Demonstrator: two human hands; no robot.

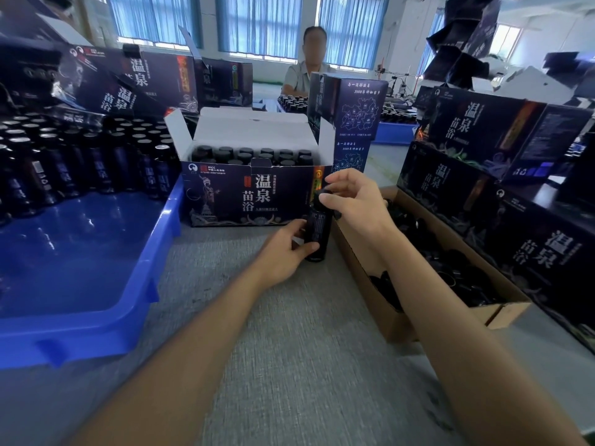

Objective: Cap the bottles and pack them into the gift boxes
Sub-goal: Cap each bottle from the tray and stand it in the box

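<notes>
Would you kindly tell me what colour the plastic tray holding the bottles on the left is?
The tray is bright blue; the head view shows it.

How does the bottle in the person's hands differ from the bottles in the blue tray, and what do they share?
The held bottle has a black cap, pinched by the right hand; the tray bottles show silvery tops. The held bottle is alone, gripped by the left hand; the tray bottles crowd the blue tray, untouched. Both are dark and labelled.
</notes>
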